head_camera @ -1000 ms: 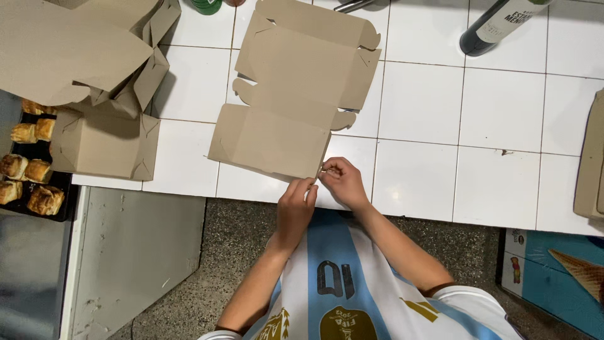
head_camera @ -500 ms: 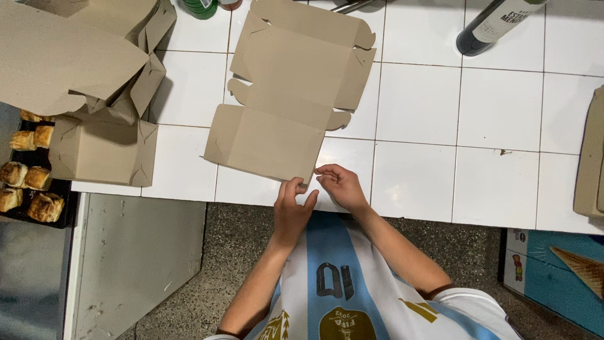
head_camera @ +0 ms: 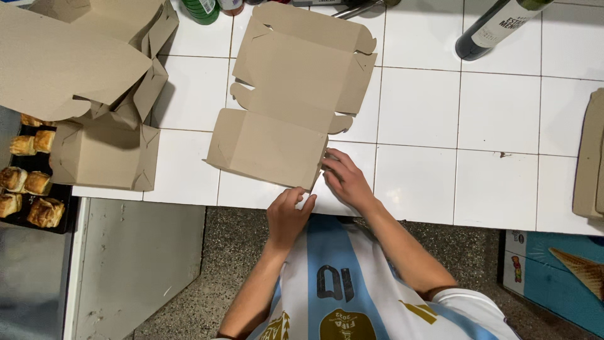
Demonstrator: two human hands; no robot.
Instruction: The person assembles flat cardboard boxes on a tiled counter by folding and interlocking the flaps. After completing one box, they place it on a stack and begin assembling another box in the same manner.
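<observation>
where the white tiled bench [head_camera: 491, 119] meets its near edge, the left hand [head_camera: 286, 217] lies with fingers curled loosely, their tips touching the near corner of a flat, unfolded cardboard box [head_camera: 289, 101]; whether it pinches the card or only presses on it cannot be told. the right hand [head_camera: 346, 179] rests just beside it, fingers spread and lightly bent, their tips against the same corner's right edge, with nothing closed inside the hand. the box lies flat near the middle of the bench, running from the near edge toward the far edge, its flaps splayed out. toward the left edge stand folded cardboard boxes [head_camera: 104, 154] with more loose card stacked over them. off the left edge a dark tray [head_camera: 31, 189] holds browned pastries. along the far edge stand a green bottle [head_camera: 201, 9] and, toward the far right corner, a dark bottle [head_camera: 497, 28] lying at a slant. another piece of cardboard [head_camera: 591, 157] sits at the right edge.
</observation>
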